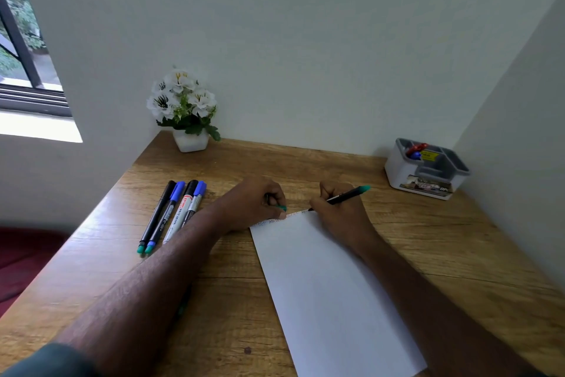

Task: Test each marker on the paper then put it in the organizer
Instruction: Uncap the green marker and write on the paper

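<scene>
My right hand [339, 208] grips a black marker with a green end [348, 194], its tip touching the top edge of the white paper [324, 285], where a row of small test writing shows. My left hand [256, 202] rests at the paper's top left corner and holds the marker's green cap [281, 208] in curled fingers. Several capped markers [172, 213] lie side by side on the desk to the left. The grey and white organizer [426, 169] stands at the back right, with a red and a blue marker inside.
A white pot of white flowers [186, 110] stands in the back left corner of the wooden desk [443, 239]. Walls close in behind and on the right. A window is at the far left, beyond the desk's left edge.
</scene>
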